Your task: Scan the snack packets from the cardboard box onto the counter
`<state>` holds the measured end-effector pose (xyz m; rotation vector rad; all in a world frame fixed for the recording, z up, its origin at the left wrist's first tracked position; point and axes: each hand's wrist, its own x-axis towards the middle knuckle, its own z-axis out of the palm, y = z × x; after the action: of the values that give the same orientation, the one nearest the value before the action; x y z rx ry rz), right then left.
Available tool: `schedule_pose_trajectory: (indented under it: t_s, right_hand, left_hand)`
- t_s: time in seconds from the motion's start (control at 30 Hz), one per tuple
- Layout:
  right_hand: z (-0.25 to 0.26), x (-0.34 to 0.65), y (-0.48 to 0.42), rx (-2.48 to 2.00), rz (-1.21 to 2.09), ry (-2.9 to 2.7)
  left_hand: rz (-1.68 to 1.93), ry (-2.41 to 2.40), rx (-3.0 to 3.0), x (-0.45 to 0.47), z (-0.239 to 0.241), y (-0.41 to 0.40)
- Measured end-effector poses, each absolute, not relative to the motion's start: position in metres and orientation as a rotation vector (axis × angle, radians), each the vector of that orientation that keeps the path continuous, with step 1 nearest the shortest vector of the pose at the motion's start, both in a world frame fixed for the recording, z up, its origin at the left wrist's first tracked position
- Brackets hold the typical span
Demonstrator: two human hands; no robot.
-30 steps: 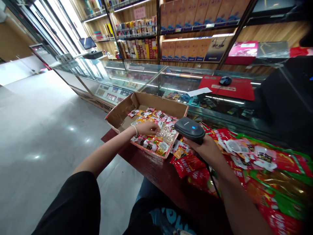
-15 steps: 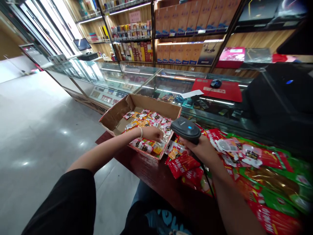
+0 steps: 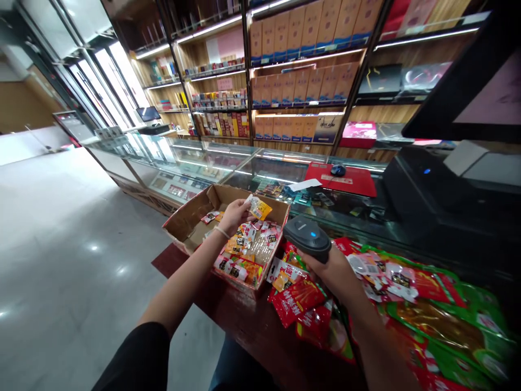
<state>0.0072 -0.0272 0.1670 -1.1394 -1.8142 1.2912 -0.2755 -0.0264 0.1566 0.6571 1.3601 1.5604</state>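
My left hand (image 3: 237, 216) pinches a small yellow-and-white snack packet (image 3: 259, 208) above the far side of an open cardboard box (image 3: 179, 229). Several white, orange and pink snack packets (image 3: 241, 239) lie inside that box. A black handheld barcode scanner (image 3: 308, 237) is gripped in my right hand (image 3: 331, 269), just right of the box, with its head toward the packets. Under and beside this hand lie red snack bags (image 3: 299, 300), partly covered by the forearm.
Green-and-red snack bags (image 3: 443, 320) are heaped at the right. Behind the box runs a glass display counter (image 3: 244, 168) with a red mat (image 3: 354, 183) and a mouse (image 3: 337, 170) on it. A dark monitor and machine (image 3: 415, 201) stand at right; stocked shelves line the wall.
My left hand has come up from the near right of the box with the yellow packet in its fingers. The scanner stays in my right hand. The view has tilted upward.
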Motion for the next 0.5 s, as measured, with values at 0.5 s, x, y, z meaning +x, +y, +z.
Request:
schedule_pose_trajectory:
  t_s: [0.5]
  right_hand:
    - [0.154,0.001,-0.027,-1.018,1.241,-1.969]
  left_hand:
    - [1.698,1.234,0.564,-0.269,0.148,-0.024]
